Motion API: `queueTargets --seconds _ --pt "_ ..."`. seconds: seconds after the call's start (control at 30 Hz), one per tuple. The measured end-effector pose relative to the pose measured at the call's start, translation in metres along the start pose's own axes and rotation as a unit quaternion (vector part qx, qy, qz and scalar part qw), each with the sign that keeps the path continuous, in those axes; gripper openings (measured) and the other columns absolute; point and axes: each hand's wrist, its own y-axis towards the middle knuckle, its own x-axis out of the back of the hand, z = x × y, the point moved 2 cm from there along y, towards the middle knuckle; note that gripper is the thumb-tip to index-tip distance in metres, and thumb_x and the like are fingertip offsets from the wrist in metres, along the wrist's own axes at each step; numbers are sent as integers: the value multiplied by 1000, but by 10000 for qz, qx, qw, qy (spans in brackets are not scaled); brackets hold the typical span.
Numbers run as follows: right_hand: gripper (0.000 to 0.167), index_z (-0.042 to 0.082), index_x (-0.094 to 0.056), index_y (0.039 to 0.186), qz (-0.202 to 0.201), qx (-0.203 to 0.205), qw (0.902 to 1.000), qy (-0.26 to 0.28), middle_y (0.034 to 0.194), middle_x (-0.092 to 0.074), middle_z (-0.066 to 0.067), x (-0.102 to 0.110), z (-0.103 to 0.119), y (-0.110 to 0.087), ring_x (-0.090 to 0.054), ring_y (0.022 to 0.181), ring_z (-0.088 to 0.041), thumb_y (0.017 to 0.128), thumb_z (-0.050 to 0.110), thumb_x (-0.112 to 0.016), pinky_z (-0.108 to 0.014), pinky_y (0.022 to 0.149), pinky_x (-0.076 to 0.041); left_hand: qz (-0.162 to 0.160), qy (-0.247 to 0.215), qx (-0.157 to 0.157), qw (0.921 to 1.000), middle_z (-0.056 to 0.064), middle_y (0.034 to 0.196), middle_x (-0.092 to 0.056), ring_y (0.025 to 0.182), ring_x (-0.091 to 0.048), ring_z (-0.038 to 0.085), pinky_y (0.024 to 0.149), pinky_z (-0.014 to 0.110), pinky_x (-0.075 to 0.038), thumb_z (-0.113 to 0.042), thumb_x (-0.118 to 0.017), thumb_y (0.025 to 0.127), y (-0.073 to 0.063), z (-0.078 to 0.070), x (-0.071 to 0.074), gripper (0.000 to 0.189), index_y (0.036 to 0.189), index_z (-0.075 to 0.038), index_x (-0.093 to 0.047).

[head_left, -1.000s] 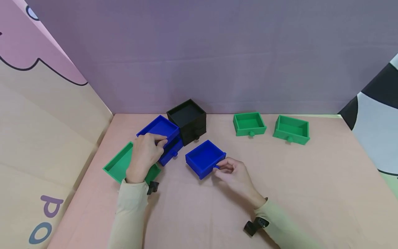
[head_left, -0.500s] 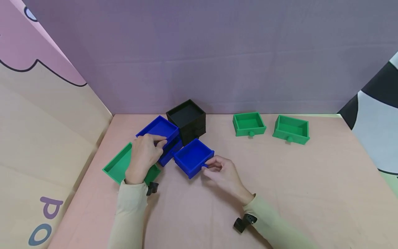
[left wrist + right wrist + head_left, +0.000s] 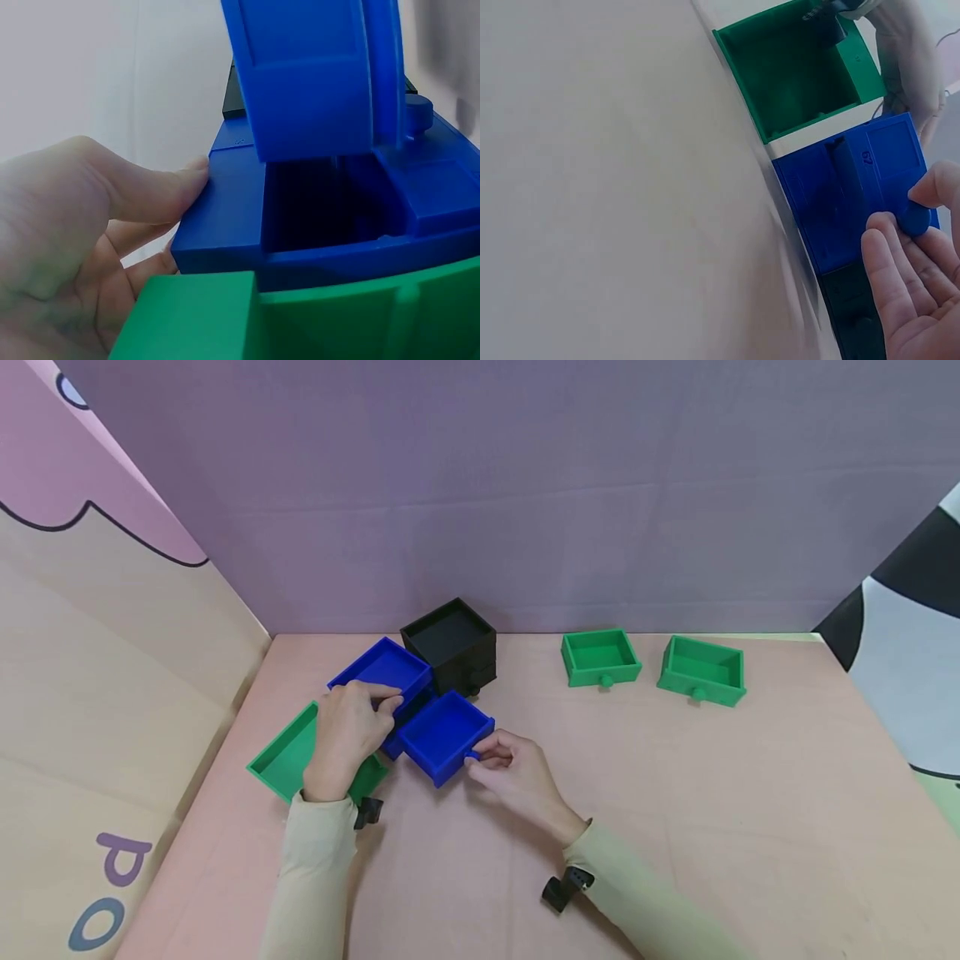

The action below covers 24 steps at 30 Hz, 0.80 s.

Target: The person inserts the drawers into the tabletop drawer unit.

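Observation:
A blue drawer cabinet [image 3: 384, 665] stands on the table at left of centre, with a dark open slot [image 3: 330, 206] facing front. My left hand [image 3: 348, 735] grips its near edge; in the left wrist view the thumb [image 3: 176, 184] lies against its side. With thumb and fingers my right hand [image 3: 517, 772] pinches the round knob [image 3: 915, 217] of a blue drawer [image 3: 446, 735]. That drawer is at the cabinet's front, slightly tilted, its back end close to the slot. It hides most of the cabinet's lower front in the head view.
A green cabinet shell [image 3: 281, 764] sits under my left wrist, partly hidden. Behind the blue cabinet stands a black one [image 3: 450, 639] with a knob. Two green drawers [image 3: 600, 656] lie at the back right, near the purple wall [image 3: 600, 485].
My right hand has carried the blue drawer leftward from beside the blue cabinet to the front of its slot. My left hand has stayed on the cabinet.

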Motion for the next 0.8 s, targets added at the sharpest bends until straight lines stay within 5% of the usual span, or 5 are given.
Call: queueTargets --seconds 0.4,0.67,0.8 --pt "13 3 -73 97 -61 155 9999 24 95 -81 -14 -13 -2 10 -75 80 -15 87 2 -82 -21 75 -60 33 -41 12 10000 6 58 -68 40 -41 16 42 25 -23 -19 -72 101 0 1 -1 22 116 -8 -84" --pt "12 3 -73 98 -43 330 9994 -39 97 -82 -14 -20 -4 14 -76 81 -15 88 3 -81 -21 78 -61 -4 60 39 10000 7 61 -70 42 -42 17 44 26 -23 -20 -73 100 0 1 -1 22 116 -9 -84" --pt "12 4 -73 98 16 300 9995 -69 97 -81 -13 -21 -5 13 -76 82 -17 88 3 -81 -23 80 -62 -16 81 47 10000 12 74 -78 46 -49 19 45 27 -26 -20 -73 100 0 0 -1 22 116 -9 -84"
